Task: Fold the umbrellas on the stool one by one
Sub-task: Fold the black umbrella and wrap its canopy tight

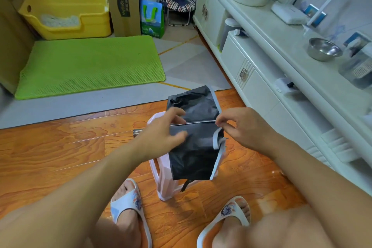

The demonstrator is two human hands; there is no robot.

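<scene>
Head view: black umbrella (193,147) lies collapsed across the pink stool (161,179), canopy loose, strap hanging at 6 o'clock. Your left hand (161,133) grips it at 9 o'clock; your right hand (239,127) pinches a rib tip at 3 o'clock. Judgement: early-mid, pleats unsorted, not rolled or strapped. No other umbrellas visible.

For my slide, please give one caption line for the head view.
Both hands, left and right, pinch a metal rib of the black umbrella over the pink stool.
</scene>
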